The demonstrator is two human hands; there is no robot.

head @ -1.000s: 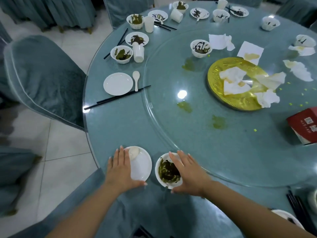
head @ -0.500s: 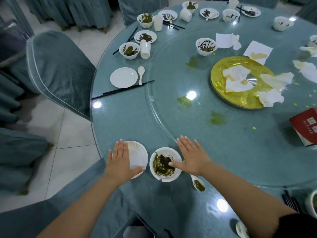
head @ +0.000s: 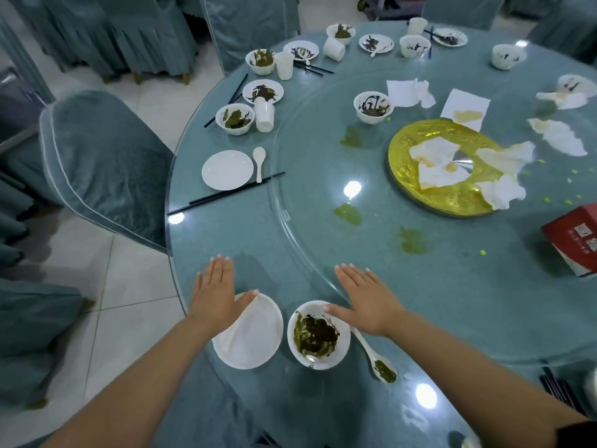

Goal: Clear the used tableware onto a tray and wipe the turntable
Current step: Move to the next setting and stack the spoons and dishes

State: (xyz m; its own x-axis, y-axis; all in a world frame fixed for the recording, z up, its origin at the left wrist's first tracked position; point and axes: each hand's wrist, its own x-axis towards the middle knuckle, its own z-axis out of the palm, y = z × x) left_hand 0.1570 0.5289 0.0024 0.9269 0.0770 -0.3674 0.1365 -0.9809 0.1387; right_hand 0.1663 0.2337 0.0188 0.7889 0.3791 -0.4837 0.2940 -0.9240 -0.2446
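Observation:
My left hand (head: 214, 291) lies flat with straight fingers, its thumb on the far rim of a small white plate (head: 250, 336) at the table's near edge. My right hand (head: 366, 299) is flat too, thumb touching the rim of a white bowl (head: 318, 336) smeared with green and dark sauce. A white spoon (head: 376, 358) with green residue lies just right of the bowl, partly under my wrist. The glass turntable (head: 323, 163) carries green spills, a dirty bowl (head: 373, 106), a gold plate (head: 445, 166) and crumpled napkins.
Further place settings ring the far left rim: a clean plate (head: 227, 169), spoon (head: 259, 161), black chopsticks (head: 226, 192), dirty bowls (head: 235, 118) and white cups (head: 265, 115). A red box (head: 573, 239) stands at the right. Covered chairs (head: 106, 163) stand close on the left.
Both hands have slid forward off the plate and bowl, fingers now reaching past them over the table. The spoon beside the bowl has come into view. The camera has pulled back.

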